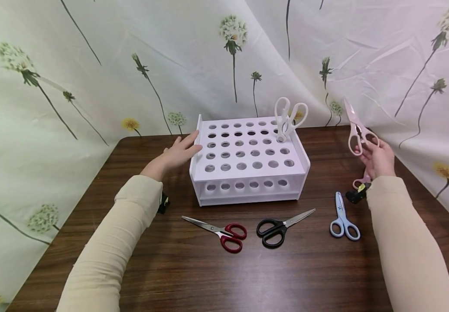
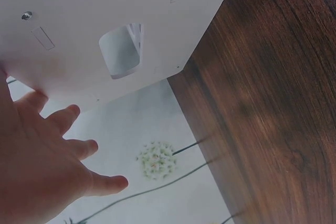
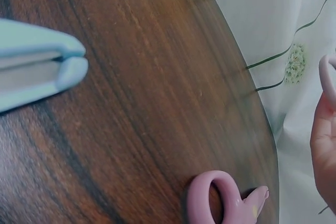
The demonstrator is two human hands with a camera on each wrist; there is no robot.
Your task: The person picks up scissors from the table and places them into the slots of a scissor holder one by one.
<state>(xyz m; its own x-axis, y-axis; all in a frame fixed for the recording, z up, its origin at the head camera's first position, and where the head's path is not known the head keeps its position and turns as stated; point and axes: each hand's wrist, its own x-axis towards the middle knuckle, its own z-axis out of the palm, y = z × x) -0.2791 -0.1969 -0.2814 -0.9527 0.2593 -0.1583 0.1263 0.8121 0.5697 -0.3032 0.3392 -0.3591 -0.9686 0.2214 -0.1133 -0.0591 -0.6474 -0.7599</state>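
Where the rack [image 1: 248, 174] is holed — scissors [image 1: 285, 117] (white) stand.

The kind of room is hard to tell: a curtained-off workspace, flower-printed cloth [image 1: 193, 52] hanging from nine o'clock through twelve to three around a wood-grain table [image 1: 170, 277]

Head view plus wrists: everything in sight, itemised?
rack: 1, white, back middle
white scissors: 1, white, standing in rack
held scissors: 1, pale pink, in right hand
pink scissors: 1, pink, table, far right
blue scissors: 1, blue, table, right
black scissors: 1, black handles, before rack
red scissors: 1, red handles, before rack
table: 1, brown, under rack
cloth: 1, white flowered, behind table
sleeves: 2, cream, both arms
wrist gear: 2, black, wrists
left hand: 1, bare, rack's left side
right hand: 1, bare, far right
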